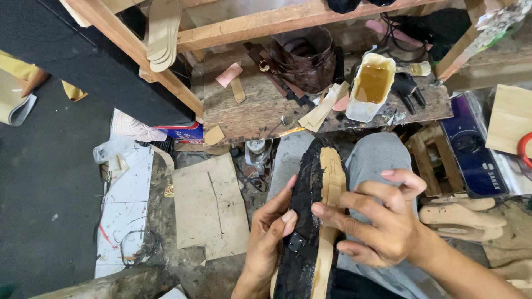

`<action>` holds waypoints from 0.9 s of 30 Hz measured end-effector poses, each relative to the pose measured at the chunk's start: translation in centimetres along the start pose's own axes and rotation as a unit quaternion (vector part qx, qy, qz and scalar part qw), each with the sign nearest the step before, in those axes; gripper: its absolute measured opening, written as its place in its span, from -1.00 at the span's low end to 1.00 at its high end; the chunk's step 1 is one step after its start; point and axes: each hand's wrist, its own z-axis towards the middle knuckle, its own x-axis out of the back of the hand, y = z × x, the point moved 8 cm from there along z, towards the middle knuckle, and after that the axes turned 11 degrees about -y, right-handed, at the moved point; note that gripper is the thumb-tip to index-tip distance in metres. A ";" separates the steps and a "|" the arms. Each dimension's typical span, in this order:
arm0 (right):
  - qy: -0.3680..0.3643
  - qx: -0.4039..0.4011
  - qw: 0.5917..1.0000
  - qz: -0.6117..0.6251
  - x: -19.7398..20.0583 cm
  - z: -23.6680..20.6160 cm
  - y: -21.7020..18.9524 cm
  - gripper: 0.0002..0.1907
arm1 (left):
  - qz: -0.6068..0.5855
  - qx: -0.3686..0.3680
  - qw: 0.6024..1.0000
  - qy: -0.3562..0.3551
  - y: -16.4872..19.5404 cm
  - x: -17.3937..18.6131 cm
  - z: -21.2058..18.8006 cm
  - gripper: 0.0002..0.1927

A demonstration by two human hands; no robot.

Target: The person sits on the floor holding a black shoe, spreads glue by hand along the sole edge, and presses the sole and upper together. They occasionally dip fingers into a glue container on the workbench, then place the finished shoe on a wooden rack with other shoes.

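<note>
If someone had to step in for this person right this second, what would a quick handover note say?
Left hand grips the black sandal upper from the side, thumb near its buckle.
Right hand presses fingertips onto the tan insole strip laid along the upper.
The piece rests on the person's lap; the glue tub stands open on the wooden bench ahead.
Done: strip laid in place. Left: whether it is stuck down all along cannot be seen.
</note>
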 end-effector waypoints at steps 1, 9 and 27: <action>0.003 0.009 1.000 0.008 0.0 -0.1 -0.3 -0.53 | -0.003 -0.003 1.000 -0.003 0.1 -0.1 0.0 -0.30; -0.008 0.031 0.999 0.008 -0.4 -0.3 -1.1 -0.56 | -0.022 -0.004 1.000 0.011 0.6 -0.4 0.2 -0.28; 0.024 0.061 0.998 0.026 -0.1 -0.7 -2.0 -0.58 | 0.009 -0.029 0.999 0.016 1.1 -0.4 0.3 -0.24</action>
